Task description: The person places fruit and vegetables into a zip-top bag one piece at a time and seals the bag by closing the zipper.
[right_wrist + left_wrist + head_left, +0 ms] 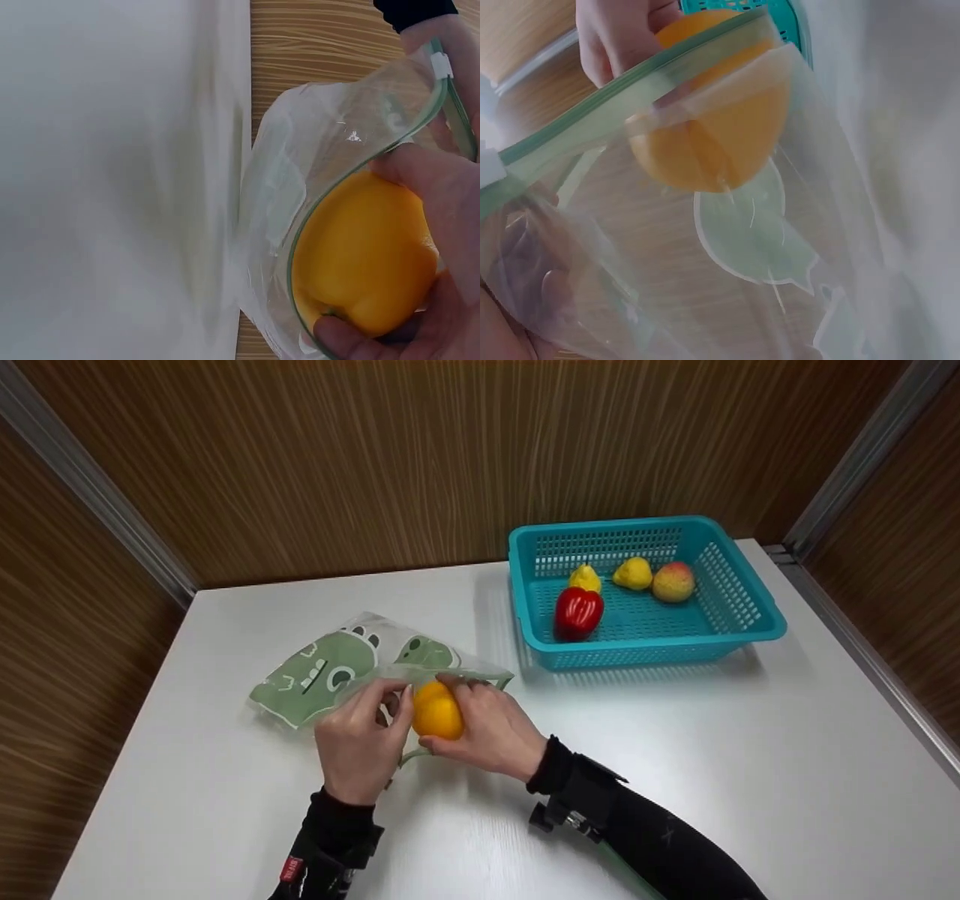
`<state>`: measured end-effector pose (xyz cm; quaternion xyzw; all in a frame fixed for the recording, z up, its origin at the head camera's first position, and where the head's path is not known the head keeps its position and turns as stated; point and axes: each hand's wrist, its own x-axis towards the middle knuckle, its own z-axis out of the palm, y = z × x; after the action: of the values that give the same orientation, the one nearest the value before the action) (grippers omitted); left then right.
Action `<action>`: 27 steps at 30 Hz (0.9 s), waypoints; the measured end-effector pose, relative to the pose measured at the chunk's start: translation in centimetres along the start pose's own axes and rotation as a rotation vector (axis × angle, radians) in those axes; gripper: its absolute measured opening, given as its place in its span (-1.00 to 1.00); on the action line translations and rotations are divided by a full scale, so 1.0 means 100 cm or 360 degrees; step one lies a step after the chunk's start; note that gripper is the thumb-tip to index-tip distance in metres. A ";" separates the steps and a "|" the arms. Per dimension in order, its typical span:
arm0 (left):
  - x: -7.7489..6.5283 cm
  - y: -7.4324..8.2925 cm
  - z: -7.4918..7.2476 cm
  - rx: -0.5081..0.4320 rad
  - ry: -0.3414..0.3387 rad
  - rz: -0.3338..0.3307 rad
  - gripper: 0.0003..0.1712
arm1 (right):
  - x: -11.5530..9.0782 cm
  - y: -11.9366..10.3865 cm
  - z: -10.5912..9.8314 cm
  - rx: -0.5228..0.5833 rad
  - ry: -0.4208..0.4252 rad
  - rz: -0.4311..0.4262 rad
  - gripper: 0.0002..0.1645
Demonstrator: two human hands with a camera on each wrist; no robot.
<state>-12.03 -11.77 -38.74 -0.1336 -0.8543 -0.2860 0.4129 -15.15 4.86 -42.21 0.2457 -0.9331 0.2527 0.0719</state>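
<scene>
The right hand (495, 724) grips a yellow pepper (438, 712) at the centre of the head frame. Its thumb and fingers are spread to the width of the pepper and curve around its sides. The pepper is at the mouth of a clear plastic bag (330, 667), left of centre; in the left wrist view, part of it shows through the plastic, below the green edge strip (622, 90).

The left hand (360, 739), just left of the pepper, has its thumb and forefinger brought nearly together, pinching the bag at its mouth. A white slider (442, 65) is on the strip at the upper right of the right wrist frame. Green cartoon figures are printed on the bag.

A turquoise basket (645, 656) stands on the white table (675, 757) at the upper right of the head frame. It contains a red pepper (578, 615) at the left, two yellow fruits (634, 574) towards the rear, and a peach (673, 583) beside the right-hand yellow fruit
</scene>
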 end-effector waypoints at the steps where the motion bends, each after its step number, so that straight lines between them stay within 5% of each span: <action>1: 0.000 0.000 0.000 -0.0004 0.0005 -0.0001 -0.92 | 0.001 0.000 0.002 -0.0004 -0.0005 -0.0004 -0.05; 13: -0.001 0.002 -0.001 -0.0024 0.0019 0.0011 -0.90 | 0.020 -0.002 0.021 -0.0219 0.0091 -0.0090 -0.12; 20: -0.001 0.000 -0.001 -0.0014 0.0033 0.0016 -0.92 | 0.024 0.003 0.036 -0.0219 0.0096 -0.0126 0.02; 27: 0.000 0.000 -0.001 -0.0015 0.0053 0.0028 -0.92 | 0.024 0.003 0.043 -0.0186 0.0072 -0.0136 -0.06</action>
<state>-11.98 -11.83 -38.71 -0.1382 -0.8447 -0.2886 0.4290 -17.47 1.89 -45.42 0.2749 -0.9331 0.1998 0.1179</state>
